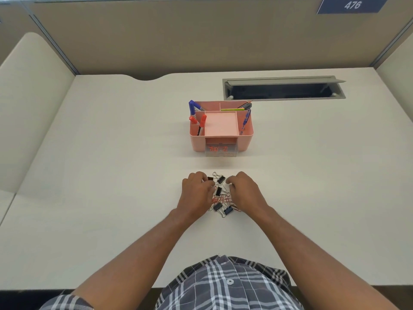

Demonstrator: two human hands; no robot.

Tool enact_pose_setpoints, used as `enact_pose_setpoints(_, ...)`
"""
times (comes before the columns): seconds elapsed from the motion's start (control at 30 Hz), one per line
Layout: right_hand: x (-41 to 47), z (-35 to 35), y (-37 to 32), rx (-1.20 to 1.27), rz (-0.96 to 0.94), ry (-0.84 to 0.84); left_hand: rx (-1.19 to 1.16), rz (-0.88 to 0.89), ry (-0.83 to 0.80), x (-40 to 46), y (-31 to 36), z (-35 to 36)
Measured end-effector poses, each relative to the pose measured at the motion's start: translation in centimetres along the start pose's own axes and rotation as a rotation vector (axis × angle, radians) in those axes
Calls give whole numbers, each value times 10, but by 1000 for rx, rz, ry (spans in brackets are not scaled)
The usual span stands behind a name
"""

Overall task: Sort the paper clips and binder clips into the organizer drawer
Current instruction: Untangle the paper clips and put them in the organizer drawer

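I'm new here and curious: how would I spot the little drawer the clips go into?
Find the pink desk organizer standing mid-desk with pens in it. Low in its front face, on the side toward the person, sits the clear drawer. It is the only see-through part, with orange paper clips showing inside.

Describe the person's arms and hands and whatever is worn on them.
Both forearms are bare from above the elbow down to the left hand and the right hand. No watch, ring or glove shows on either. A short sleeve in grey, black and white plaid covers the left upper arm, matching the buttoned shirt.
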State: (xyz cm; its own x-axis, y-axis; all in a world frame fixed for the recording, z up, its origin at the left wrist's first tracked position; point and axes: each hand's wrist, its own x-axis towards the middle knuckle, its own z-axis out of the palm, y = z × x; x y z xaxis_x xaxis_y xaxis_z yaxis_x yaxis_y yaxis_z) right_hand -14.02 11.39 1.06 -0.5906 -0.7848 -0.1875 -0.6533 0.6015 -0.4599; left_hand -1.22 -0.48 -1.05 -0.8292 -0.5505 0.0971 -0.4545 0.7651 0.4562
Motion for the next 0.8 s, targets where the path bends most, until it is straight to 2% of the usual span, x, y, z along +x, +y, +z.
enact_pose_setpoints(0.23,6,5,-4,-77,-54,-38,66,-41,-38,-6,-1,4)
enact_pose_setpoints(0.43,7,4,-3,-35,-36,-33,60,-47,-78,-4,-1,2)
enact_pose_setpoints(0.8,7,5,-2,-65,-45,-35,88,-46,-69,-2,4,2)
